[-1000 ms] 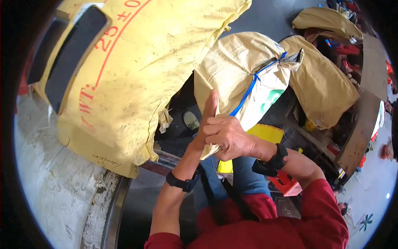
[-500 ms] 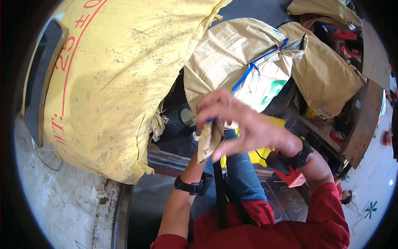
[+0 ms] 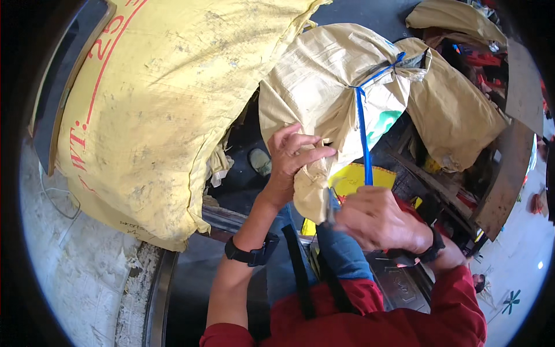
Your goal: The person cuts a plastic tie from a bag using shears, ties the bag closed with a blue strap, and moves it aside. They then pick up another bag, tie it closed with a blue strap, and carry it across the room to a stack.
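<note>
Fingers: left hand (image 3: 292, 159) has its fingers (image 3: 309, 155) curled into the woven cloth at the lower edge of the tan sack (image 3: 324, 87), pinching a fold; right hand (image 3: 376, 218) is closed around a small grey tool (image 3: 330, 208) and the lower end of the blue strap (image 3: 363, 139), knuckles up.
Yellow sack: the biggest thing, a dirty yellow sack (image 3: 162, 104) with red print, left of the tan sack and just beside it.
Tan sack: centre of the view, bulging, neck gathered at its upper right where the blue strap is tied; both hands are at its bottom edge.
Far sack: a second tan sack (image 3: 451, 110), right of the tan sack and touching its tied neck.
Floor: pale concrete (image 3: 75, 277), below and left of the yellow sack.
Yellow sheet: a bright yellow sheet (image 3: 361, 176), under the tan sack, just behind the strap.
Strap: hangs straight down the tan sack's front from the knot to the right hand.
Wristbands: black wristband on the left (image 3: 251, 253); another on the right (image 3: 419, 253), both below the tan sack.
</note>
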The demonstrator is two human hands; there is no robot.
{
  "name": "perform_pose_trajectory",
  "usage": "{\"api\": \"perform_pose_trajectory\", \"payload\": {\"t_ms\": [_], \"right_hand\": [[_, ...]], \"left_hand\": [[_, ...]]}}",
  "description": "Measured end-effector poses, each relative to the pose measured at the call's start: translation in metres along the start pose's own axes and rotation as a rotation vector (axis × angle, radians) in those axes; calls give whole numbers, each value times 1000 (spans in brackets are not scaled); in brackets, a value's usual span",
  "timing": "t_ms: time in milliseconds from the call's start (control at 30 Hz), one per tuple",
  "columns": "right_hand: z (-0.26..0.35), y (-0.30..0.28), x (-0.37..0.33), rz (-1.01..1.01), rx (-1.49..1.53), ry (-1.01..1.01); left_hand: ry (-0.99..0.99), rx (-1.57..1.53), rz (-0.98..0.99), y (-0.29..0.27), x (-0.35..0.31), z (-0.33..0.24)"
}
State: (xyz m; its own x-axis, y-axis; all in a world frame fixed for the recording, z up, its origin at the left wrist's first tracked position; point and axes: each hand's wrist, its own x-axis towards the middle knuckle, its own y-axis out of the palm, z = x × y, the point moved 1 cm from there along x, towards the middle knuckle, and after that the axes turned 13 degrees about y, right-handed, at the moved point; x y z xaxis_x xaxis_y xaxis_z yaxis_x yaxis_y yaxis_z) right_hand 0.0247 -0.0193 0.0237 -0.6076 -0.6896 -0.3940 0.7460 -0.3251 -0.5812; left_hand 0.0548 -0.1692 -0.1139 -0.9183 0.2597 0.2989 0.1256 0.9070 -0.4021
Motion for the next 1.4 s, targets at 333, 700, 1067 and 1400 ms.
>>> {"api": "perform_pose_trajectory", "payload": {"t_ms": [333, 700, 1067, 1400], "right_hand": [[6, 98, -4, -168, 452, -13], [-11, 130, 2, -208, 147, -174], [-46, 197, 46, -457, -382, -150], [-32, 169, 92, -869, 1201, 574]], "left_hand": [[38, -31, -2, -1, 16, -1], [358, -82, 323, -14, 23, 11], [337, -250, 514, -14, 34, 9], [-579, -338, -288, 24, 13, -27]]}}
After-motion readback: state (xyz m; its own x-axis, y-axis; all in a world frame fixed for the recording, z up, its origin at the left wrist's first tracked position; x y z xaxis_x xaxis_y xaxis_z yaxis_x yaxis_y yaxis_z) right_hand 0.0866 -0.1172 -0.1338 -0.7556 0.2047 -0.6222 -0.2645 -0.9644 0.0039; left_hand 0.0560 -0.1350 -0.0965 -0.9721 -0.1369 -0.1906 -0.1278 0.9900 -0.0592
